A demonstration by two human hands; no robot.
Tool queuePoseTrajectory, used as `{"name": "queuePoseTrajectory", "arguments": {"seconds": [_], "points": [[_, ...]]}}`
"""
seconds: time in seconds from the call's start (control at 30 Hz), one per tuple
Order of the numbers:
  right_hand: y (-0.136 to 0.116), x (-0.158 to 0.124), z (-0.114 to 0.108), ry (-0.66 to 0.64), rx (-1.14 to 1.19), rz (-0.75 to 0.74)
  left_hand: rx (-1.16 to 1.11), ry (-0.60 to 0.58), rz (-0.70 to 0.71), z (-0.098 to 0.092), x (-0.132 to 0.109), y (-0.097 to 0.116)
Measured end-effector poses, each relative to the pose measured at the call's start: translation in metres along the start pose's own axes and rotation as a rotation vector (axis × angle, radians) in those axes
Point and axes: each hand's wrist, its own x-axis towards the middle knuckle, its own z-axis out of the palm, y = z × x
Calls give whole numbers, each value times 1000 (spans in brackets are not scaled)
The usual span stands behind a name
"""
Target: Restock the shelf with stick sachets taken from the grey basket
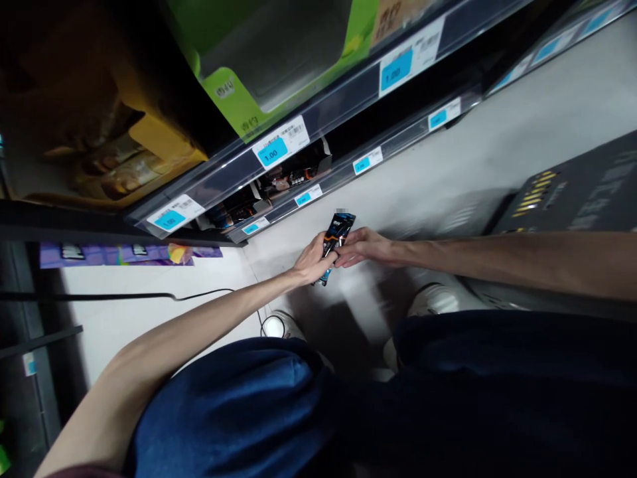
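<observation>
Between my two hands, above the pale floor, is a black packet (338, 227) with blue and orange markings. My left hand (312, 259) is wrapped round its left side, thumb across its lower part. From the right, my right hand (365, 247) touches the packet's edge with fingers bent close together; the exact grip of its fingertips is partly hidden. Up and to the left, dark open boxes (293, 174) with similar dark packets stand on the lowest shelf, behind its price-tag rail (338, 174).
An upper shelf rail (338, 109) runs diagonally above, under a green box (239, 99) and a yellow box (164, 143). A dark printed box (572, 186) stands at the right. A black cable (124, 296) crosses the left. My knees and shoes are below.
</observation>
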Motion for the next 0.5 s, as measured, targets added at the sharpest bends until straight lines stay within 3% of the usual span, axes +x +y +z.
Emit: {"name": "queuePoseTrajectory", "arguments": {"seconds": [0.3,0.5], "points": [[10,4,-1,-114,-6,-73,51,-50,86,-5,-2,-4],[-9,13,18,-172,-83,-28,90,27,113,-26,-6,-19]]}}
